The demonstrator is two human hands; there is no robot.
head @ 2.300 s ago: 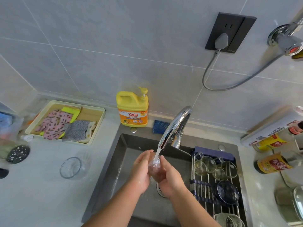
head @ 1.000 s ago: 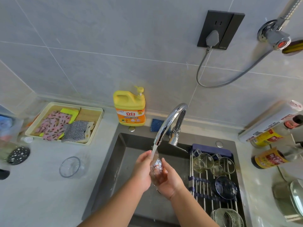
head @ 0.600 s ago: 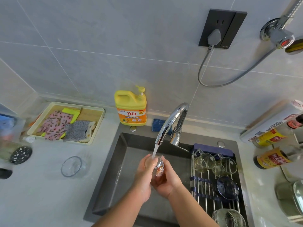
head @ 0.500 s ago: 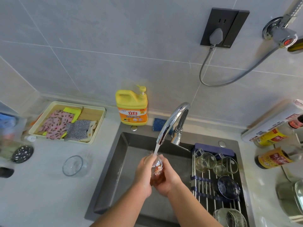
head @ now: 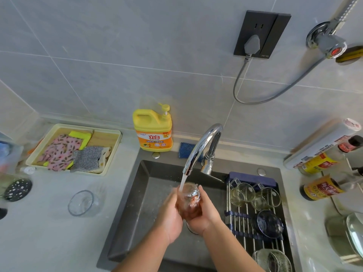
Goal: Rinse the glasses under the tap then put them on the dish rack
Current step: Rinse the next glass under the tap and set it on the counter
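A clear glass (head: 190,195) sits between both my hands over the sink (head: 137,195), its mouth up under the running water from the chrome tap (head: 200,148). My left hand (head: 169,216) wraps its left side and my right hand (head: 204,213) cups its right side and base. The dish rack (head: 241,224) lies across the sink's right part, holding two upright glasses (head: 242,193) (head: 268,197), a dark round glass (head: 270,223) and a ribbed one (head: 273,260). Another clear glass (head: 82,203) stands on the counter to the left of the sink.
A yellow detergent bottle (head: 153,130) and a blue sponge (head: 186,150) stand behind the sink. A tray of cloths (head: 76,150) is at back left. Sauce bottles (head: 322,189) and a metal pot (head: 345,240) crowd the right counter. A grey cable (head: 255,99) hangs from the wall socket.
The glass has turned in my hands from tilted to mouth-up under the stream. My hands stay together in the same spot over the drain.
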